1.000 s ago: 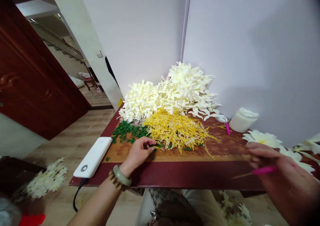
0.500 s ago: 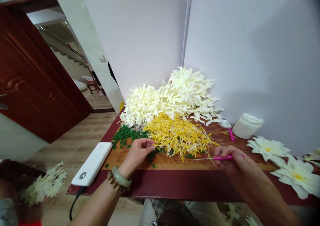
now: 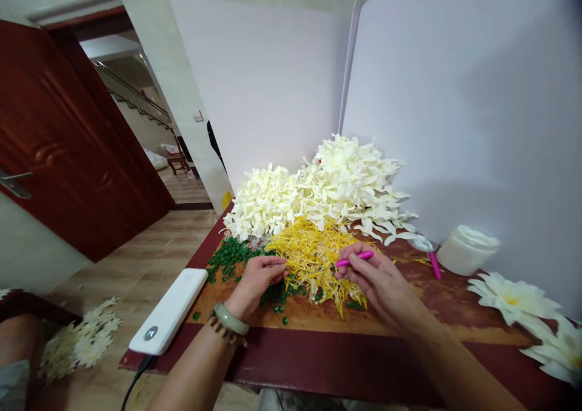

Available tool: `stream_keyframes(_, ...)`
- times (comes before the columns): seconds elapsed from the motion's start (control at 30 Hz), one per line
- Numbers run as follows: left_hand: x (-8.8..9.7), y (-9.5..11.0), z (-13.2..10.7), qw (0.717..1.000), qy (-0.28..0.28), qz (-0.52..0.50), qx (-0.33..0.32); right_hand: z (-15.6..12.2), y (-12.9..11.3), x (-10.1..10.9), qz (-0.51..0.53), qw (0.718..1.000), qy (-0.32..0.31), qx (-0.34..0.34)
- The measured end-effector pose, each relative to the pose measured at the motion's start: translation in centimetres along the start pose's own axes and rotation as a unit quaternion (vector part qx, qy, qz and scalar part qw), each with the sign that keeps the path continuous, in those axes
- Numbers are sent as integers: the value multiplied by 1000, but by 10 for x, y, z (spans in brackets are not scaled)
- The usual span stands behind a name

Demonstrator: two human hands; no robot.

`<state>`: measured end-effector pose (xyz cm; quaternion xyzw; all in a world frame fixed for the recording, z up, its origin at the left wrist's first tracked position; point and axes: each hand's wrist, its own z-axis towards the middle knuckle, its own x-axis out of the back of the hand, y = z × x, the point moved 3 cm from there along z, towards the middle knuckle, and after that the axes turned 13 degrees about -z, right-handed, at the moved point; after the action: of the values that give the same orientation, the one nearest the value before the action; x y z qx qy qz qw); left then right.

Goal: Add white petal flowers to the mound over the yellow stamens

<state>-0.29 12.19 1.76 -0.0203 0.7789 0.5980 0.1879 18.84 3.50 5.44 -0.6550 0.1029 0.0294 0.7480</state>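
My left hand (image 3: 261, 277), wearing a bangle and a beaded bracelet, is closed in a pinch at the near left edge of a heap of yellow artificial stamens (image 3: 313, 253). A thin yellow stamen seems to be between its fingertips, mostly hidden. In my right hand (image 3: 370, 274) is a pink-handled tool (image 3: 354, 259) with a thin metal shaft, which points left over the heap towards the left fingertips. Small green plastic pieces (image 3: 231, 253) are scattered left of and beneath the stamens. Behind them rises a pile of cream-white fabric petals (image 3: 345, 183).
A white power bank (image 3: 170, 311) with a black cable lies at the table's left edge. To the right stand a white jar (image 3: 469, 250), a second pink-handled tool (image 3: 435, 265) and large white flowers (image 3: 513, 299). White panels (image 3: 273, 90) rise behind. Part of another person's leg (image 3: 20, 344) shows at lower left.
My right hand has moved left and up with the pink tool, from the bare table to over the stamens. The left hand keeps its pinch. The view has shifted slightly.
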Motion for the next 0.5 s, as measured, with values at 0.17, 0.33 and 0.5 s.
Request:
stream_keyframes(0.17, -4, 0, 9, 995, -17, -94, 39, 20, -4, -10, -35, 999, -2, 21)
stream_keyframes(0.33, -9, -4, 13, 986, -57, -149, 56, 31, 3, -13, -66, 996, -19, 51)
stream_keyframes(0.5, -7, -12, 15, 982, -54, -169, 58, 30, 14, -12, -108, 991, -7, 85)
